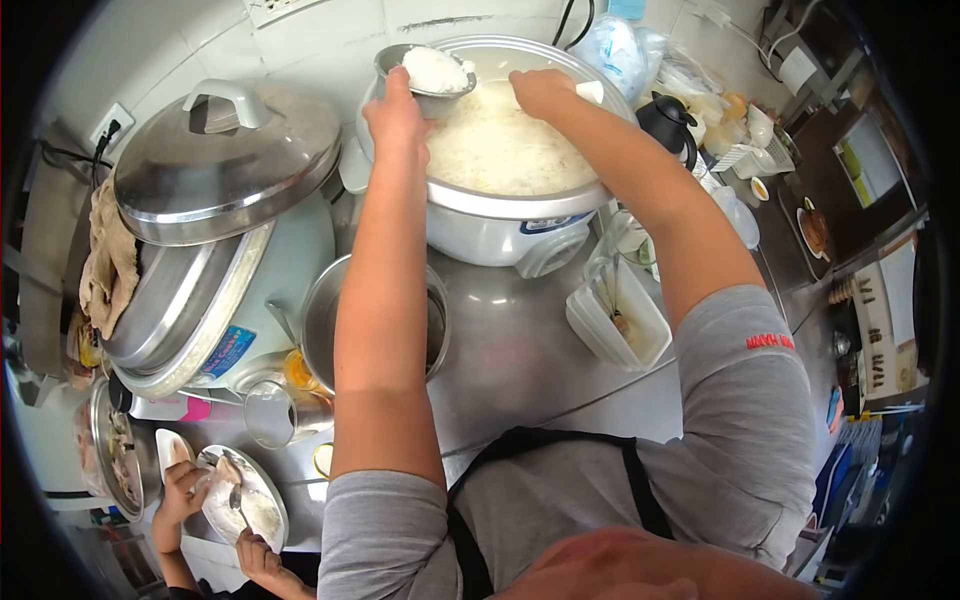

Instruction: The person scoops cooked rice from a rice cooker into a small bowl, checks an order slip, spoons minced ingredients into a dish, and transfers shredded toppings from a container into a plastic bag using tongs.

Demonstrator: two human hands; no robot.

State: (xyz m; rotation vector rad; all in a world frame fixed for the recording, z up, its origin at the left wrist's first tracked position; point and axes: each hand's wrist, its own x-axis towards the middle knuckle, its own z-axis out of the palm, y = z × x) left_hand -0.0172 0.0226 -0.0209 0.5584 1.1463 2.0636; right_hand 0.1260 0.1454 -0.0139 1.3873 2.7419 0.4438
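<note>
Raised over the back left rim of a large rice cooker point(465, 215), my left hand point(398, 112) grips a small metal bowl point(390, 58). A mound of white rice point(434, 70) sits in that bowl. The cooker is uncovered and holds a broad bed of cooked rice point(510, 150). My right hand point(543, 92) is closed inside the cooker, near its back wall. A white piece of what looks like a rice paddle point(590, 92) shows beside that hand; the rest of it is hidden.
A second cooker point(290, 260) with a metal lid point(230, 150) stands left, near a deep metal pot point(435, 330). Another person's hands point(180, 492) work over an oval plate point(278, 490) at lower left. A plastic tub point(640, 340) and a black jug point(668, 120) are on the right.
</note>
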